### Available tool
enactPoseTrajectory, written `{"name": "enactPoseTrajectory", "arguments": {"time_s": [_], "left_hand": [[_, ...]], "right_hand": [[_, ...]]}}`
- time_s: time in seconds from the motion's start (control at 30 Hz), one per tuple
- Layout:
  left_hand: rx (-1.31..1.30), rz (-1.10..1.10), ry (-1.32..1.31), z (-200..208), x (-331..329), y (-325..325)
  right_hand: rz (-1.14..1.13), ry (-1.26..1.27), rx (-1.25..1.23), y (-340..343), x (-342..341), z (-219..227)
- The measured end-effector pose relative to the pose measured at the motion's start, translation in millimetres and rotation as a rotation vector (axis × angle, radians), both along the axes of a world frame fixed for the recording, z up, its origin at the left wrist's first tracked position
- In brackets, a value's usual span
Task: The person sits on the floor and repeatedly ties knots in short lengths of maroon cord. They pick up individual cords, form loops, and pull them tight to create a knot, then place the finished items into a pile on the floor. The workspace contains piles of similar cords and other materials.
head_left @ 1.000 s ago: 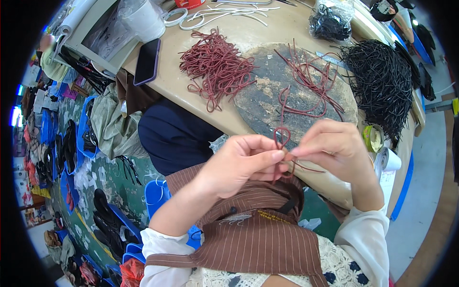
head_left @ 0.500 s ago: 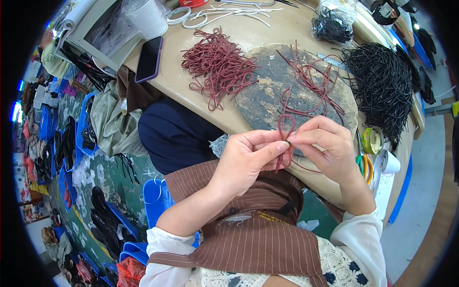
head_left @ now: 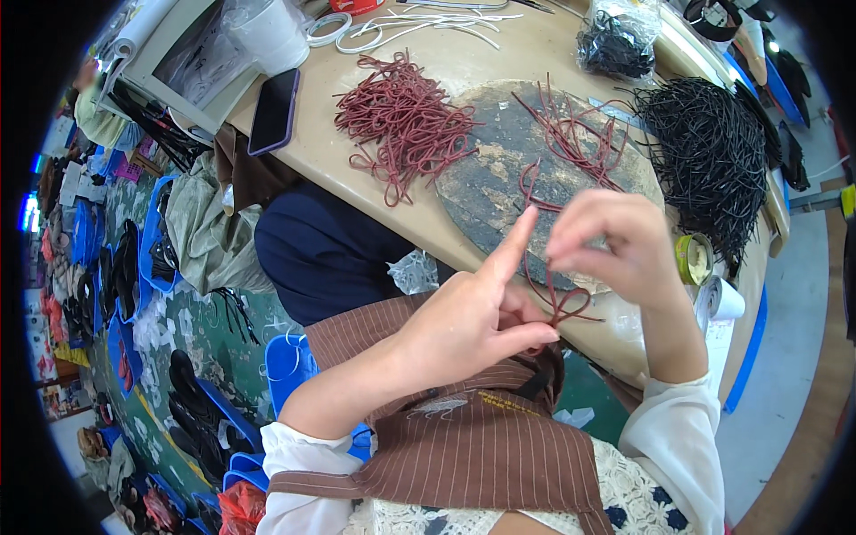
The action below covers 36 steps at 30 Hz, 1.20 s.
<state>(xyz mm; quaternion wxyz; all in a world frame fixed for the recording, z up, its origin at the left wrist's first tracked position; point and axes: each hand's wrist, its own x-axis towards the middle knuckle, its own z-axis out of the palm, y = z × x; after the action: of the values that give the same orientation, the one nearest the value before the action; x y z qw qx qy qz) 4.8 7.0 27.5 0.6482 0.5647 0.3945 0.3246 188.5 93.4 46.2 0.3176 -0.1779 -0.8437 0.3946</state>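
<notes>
A thin dark-red cord tied in a bow [head_left: 558, 312] hangs between my hands, in front of the table edge. My right hand [head_left: 620, 245], slightly blurred, is raised with thumb and forefinger pinched at a strand running down to the bow. My left hand [head_left: 468, 321] has its forefinger stretched out and its thumb spread away; the thumb tip is beside the knot. Its other fingers are curled and partly hidden. Beyond my hands, a few loose red cords [head_left: 580, 143] lie on a worn round board [head_left: 499, 201]. A heap of tied red cord bows [head_left: 401, 120] sits left of them.
Black cords [head_left: 700, 143] are piled at the right, with a small open tin [head_left: 694, 259] and a white roll [head_left: 727, 300] nearer me. A phone [head_left: 275, 111] lies at the table's left. White cords [head_left: 428, 28] and a bag of black cords [head_left: 617, 45] are at the back.
My left forefinger and thumb have opened from their pinch on the cord. My right hand has lifted, and the bow now sits lower, below it.
</notes>
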Motion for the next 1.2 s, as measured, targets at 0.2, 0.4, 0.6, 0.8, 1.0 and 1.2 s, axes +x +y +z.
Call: {"name": "enactPoseTrajectory", "arguments": {"time_s": [0.2,0.4,0.6,0.8,1.0,1.2], "left_hand": [[0.149,0.299,-0.244,-11.1,2.2,-5.8],[0.185,0.303,-0.005,-19.1,1.5,-2.0],[0.073,0.412,-0.17,-27.2,8.9,1.4],[-0.096,0.558,-0.234,-33.4,2.9,1.7],[-0.359,0.528,-0.428,-35.7,-2.1,2.4],[-0.509,0.422,-0.553,-44.6,-3.4,5.0]], "right_hand": [[0.097,0.088,-0.933,-15.5,6.2,-37.3],[0.073,-0.013,-0.886,-32.2,12.5,-5.2],[-0.1,-0.015,-0.948,-35.9,-2.1,11.2],[-0.205,-0.141,-0.768,-31.8,-22.3,-16.8],[-0.254,-0.257,-0.743,-28.9,-30.2,-14.8],[-0.253,-0.365,-0.538,-27.0,-25.9,-14.4]]}}
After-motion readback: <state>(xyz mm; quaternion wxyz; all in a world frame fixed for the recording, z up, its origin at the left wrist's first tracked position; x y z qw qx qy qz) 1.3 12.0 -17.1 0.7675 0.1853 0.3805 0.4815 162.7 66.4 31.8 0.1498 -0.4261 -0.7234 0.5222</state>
